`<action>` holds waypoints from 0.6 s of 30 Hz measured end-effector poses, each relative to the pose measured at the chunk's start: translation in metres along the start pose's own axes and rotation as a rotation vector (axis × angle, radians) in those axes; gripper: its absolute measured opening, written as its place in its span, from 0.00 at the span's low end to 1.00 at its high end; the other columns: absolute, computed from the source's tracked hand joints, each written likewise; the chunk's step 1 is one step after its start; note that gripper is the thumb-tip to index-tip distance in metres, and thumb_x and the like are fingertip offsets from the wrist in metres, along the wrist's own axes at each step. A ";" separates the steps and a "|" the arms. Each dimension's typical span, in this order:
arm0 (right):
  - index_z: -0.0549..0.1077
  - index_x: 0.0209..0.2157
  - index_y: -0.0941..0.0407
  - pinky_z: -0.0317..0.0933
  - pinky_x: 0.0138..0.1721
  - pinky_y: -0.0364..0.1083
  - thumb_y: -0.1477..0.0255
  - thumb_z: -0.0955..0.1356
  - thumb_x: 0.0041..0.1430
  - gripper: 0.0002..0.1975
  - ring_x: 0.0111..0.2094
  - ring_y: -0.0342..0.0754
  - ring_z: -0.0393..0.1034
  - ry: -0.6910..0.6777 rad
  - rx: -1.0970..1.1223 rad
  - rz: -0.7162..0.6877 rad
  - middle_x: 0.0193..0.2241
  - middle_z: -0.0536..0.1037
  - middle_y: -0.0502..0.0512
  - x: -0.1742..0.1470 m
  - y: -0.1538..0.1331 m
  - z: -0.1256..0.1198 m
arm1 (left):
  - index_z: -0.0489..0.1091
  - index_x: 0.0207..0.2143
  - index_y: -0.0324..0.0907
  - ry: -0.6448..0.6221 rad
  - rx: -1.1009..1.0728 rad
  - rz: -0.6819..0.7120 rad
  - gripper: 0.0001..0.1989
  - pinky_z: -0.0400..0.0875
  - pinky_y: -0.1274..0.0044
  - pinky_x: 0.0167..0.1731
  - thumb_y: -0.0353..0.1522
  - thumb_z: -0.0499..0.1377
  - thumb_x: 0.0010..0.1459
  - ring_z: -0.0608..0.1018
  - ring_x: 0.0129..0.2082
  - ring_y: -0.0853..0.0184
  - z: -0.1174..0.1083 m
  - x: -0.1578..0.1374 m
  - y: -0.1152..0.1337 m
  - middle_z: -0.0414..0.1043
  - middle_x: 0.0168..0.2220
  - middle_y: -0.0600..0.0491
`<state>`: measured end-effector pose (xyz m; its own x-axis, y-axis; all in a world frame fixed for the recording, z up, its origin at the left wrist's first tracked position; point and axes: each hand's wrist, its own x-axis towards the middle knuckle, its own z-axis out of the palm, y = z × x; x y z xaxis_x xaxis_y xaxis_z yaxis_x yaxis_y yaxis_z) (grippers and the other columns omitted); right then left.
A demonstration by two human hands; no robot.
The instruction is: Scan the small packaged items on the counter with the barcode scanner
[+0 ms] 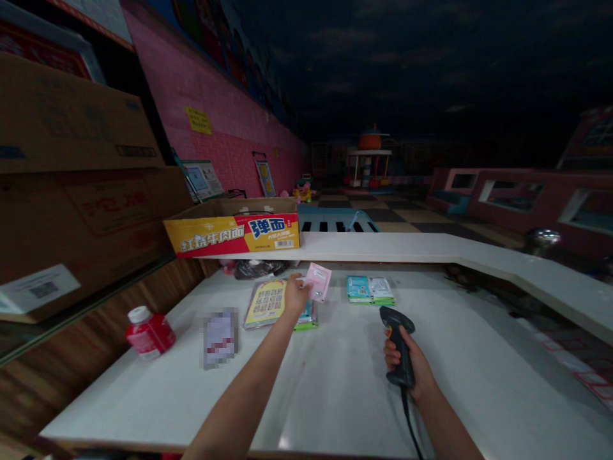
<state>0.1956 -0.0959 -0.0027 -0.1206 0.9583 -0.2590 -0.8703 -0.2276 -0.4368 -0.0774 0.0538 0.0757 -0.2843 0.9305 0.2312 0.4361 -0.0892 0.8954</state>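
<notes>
My left hand [297, 294] pinches a small flat pink packet [319, 281] above the white counter [335, 396]. Under that hand lies a pile of packets with green edges [309, 314], partly hidden by my fingers and wrist. Just left of it rests a yellow printed sheet or bag [266, 303]. My right hand [407, 354] is wrapped round the handle of a black barcode scanner [400, 345], its cable running down toward me. Beyond the scanner sits a stack of blue and green packets [370, 290].
A red bottle with a white cap [149, 332] and a blurred-out item [220, 337] are at the left. An open noodle carton [234, 230] sits on the raised white ledge [383, 246]. Large cardboard boxes [90, 211] stack up at far left.
</notes>
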 end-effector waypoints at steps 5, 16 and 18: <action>0.70 0.34 0.58 0.53 0.14 0.34 0.61 0.75 0.50 0.17 0.15 0.35 0.56 0.005 -0.039 0.006 0.18 0.65 0.43 -0.002 0.001 0.001 | 0.65 0.31 0.41 -0.186 -0.532 0.024 0.18 0.70 0.78 0.24 0.45 0.64 0.47 0.75 0.26 0.67 0.013 -0.070 -0.039 0.73 0.28 0.53; 0.71 0.34 0.58 0.54 0.13 0.35 0.59 0.73 0.52 0.17 0.13 0.37 0.58 0.107 -0.342 -0.058 0.16 0.68 0.45 -0.020 0.005 0.026 | 0.62 0.32 0.43 -0.135 -0.478 0.116 0.17 0.70 0.76 0.31 0.46 0.59 0.53 0.74 0.28 0.67 0.021 -0.097 -0.068 0.71 0.28 0.54; 0.71 0.35 0.58 0.55 0.12 0.37 0.57 0.72 0.54 0.18 0.13 0.38 0.59 0.154 -0.482 -0.052 0.16 0.69 0.46 -0.027 0.011 0.035 | 0.62 0.33 0.43 -0.137 -0.429 0.144 0.14 0.70 0.75 0.31 0.43 0.57 0.55 0.74 0.29 0.67 0.020 -0.097 -0.068 0.70 0.29 0.54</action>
<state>0.1724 -0.1182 0.0293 0.0206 0.9421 -0.3346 -0.5499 -0.2688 -0.7908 -0.0624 -0.0230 -0.0157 -0.1193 0.9335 0.3381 0.0622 -0.3328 0.9409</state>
